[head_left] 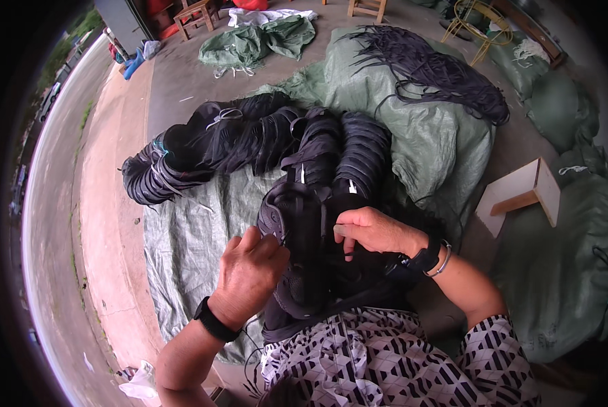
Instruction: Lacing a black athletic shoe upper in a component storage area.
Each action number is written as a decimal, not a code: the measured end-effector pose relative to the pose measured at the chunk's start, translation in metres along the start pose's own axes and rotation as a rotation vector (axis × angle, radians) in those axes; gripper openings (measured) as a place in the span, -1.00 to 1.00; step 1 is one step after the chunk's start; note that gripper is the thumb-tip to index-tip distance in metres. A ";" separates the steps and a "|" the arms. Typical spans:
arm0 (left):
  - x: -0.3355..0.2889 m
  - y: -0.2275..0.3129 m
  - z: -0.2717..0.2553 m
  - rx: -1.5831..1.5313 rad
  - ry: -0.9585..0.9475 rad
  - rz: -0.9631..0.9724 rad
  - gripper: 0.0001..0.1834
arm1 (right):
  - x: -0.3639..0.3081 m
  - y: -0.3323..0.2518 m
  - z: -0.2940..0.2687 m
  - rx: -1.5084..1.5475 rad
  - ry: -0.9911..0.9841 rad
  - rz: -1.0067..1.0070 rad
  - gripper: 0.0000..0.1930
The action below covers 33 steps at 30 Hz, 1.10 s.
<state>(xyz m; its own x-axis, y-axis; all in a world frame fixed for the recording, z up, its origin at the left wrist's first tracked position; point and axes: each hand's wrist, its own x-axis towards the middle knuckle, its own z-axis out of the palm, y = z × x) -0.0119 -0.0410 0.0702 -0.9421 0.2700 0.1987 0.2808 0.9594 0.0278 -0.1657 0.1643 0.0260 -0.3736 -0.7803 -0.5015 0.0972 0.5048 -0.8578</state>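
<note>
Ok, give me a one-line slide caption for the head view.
Both hands, left hand and right hand, grip a black shoe upper above stacked black uppers on green sacking.

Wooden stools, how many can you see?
3. One wooden stool stands top left, another top centre at the frame edge, and a pale one sits on the right. More may be hidden.

Both hands on black shoe upper
</note>
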 end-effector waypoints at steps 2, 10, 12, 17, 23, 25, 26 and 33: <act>-0.001 0.001 0.006 0.020 0.037 -0.037 -0.88 | 0.001 0.005 -0.002 0.145 -0.119 0.026 -0.77; -0.013 0.005 0.062 -0.588 0.397 -0.455 -0.79 | -0.017 0.056 -0.051 0.845 0.170 0.018 -0.93; -0.021 0.008 0.067 -0.710 0.393 -0.460 -0.76 | -0.027 0.076 -0.066 0.962 0.300 0.061 -0.98; -0.041 0.020 0.074 -0.644 0.337 -0.577 -0.67 | -0.037 0.107 -0.083 0.841 0.681 0.197 -0.95; -0.057 0.015 0.078 -0.894 0.259 -0.731 -0.72 | -0.034 0.064 -0.042 0.090 0.888 -0.142 -0.76; -0.056 0.013 0.078 -0.886 0.278 -0.726 -0.76 | -0.042 0.037 -0.014 0.132 0.552 -0.220 -0.74; -0.055 0.012 0.077 -0.887 0.248 -0.739 -0.79 | -0.041 0.026 0.004 0.084 0.377 -0.313 -0.77; -0.055 0.010 0.068 -0.708 0.244 -0.704 -0.86 | -0.006 0.001 0.068 -0.616 0.303 -0.616 -0.85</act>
<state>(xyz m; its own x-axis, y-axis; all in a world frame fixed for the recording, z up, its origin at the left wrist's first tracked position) 0.0298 -0.0408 -0.0065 -0.8944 -0.4346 0.1056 -0.2027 0.6044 0.7704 -0.1011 0.1444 0.0201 -0.4298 -0.8905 0.1493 -0.6751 0.2071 -0.7081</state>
